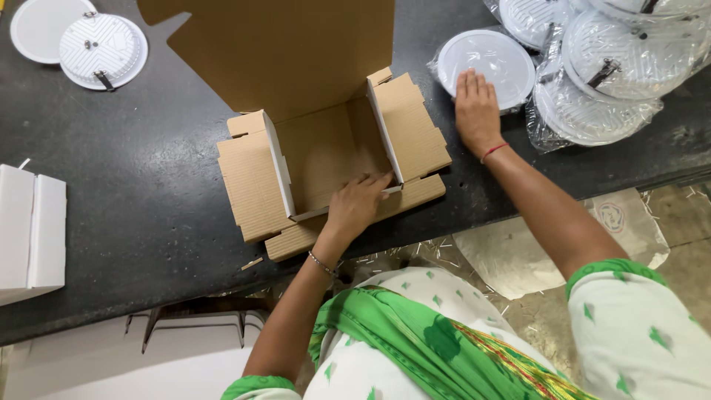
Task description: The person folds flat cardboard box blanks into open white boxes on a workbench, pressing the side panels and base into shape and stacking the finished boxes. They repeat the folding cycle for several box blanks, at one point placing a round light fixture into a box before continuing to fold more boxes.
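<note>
An open brown cardboard box (255, 174) with a white inner lining lies on the dark worktop (141, 192), its lid flap standing up at the back. My left hand (355, 207) rests on the box's front wall, fingers over the white edge. My right hand (476, 111) lies flat on a round white lamp disc in a clear plastic bag (492, 55), fingers together, to the right of the box.
A heap of bagged round white discs (615, 67) sits at the top right. Two bare discs (104, 48) lie at the top left. A closed white box (29, 233) stands at the left edge. The worktop's front edge runs under my arms.
</note>
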Motion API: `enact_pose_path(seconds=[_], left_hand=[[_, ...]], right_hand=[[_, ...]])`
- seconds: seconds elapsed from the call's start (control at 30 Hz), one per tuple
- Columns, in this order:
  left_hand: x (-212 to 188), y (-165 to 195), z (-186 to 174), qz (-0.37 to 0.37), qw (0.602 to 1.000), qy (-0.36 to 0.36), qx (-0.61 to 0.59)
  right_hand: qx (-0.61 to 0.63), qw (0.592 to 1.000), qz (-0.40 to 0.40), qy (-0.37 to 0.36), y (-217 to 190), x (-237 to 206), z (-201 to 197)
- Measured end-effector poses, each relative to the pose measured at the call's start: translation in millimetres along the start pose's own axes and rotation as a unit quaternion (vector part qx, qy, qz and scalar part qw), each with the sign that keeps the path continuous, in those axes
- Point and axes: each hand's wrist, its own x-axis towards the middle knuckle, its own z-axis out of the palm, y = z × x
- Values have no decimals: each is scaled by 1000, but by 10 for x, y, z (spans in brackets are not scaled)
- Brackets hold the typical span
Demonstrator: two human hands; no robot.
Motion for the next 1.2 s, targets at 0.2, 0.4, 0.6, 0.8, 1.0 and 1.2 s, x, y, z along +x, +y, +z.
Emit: enact_pose_path(seconds=[0.2,0.4,0.6,0.8,1.0,1.2], left_hand=[[-17,-38,93,6,999,23,-28],[-25,18,-39,17,996,62,-66],[-168,-145,-512,-126,943,261,-166],[-393,-521,-874,-162,886,376,-217],[-485,-850,-845,-213,873,387,-207],[-87,-1459,-1078,-164,870,431,-174]], right_hand=[[108,992,37,56,623,373,-36],[583,770,248,77,1287,269,-392],[830,454,323,-26,-130,-45,-566],[799,502,313,-106,-1272,46,-638],[584,801,102,-89,-1429,76,-802],[378,923,31,58,-998,537,-870]])
